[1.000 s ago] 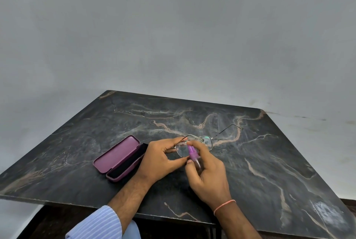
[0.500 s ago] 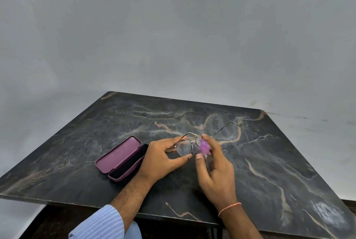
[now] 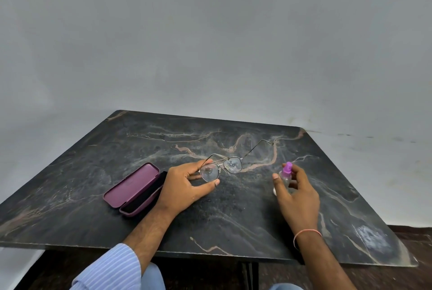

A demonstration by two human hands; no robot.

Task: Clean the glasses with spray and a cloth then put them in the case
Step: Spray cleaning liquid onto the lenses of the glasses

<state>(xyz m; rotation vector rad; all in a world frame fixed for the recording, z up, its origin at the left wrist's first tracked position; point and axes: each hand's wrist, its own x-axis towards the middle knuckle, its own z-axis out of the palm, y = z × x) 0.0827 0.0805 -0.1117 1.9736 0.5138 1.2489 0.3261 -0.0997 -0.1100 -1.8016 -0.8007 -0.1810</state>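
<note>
Glasses (image 3: 221, 168): thin metal frame, clear lenses, held above the middle of the desk (image 3: 233, 219) by the left hand (image 3: 184, 187), whose grip pinches the rim of one lens between thumb below and fingers above; the far temple is unfolded and points away toward the desk's back right corner. No brand or writing can be read on the frame. Spray bottle (image 3: 285, 176): small clear body with purple nozzle, upright, held in the grip of the right hand (image 3: 297, 194), thumb on one side and fingers curled round the other; no label legible. Compared with half a second ago, the right hand and bottle have drawn away from the lenses to the right, leaving bare desk between bottle and glasses; the left hand holds the glasses in much the same place. Case (image 3: 135, 189): plum-coloured hard case, lying open on the desk just beside the left wrist, lid flat toward the left, dark lining showing; no lettering seen. Desk: dark marbled top with pale veins, wide free surface behind the glasses and to the right of the bottle, near edge just ahead of the forearms. A pink thread band (image 3: 306, 234) circles the right wrist; a blue striped sleeve (image 3: 112, 268) covers the left forearm. Grey wall (image 3: 210, 44) behind.
</note>
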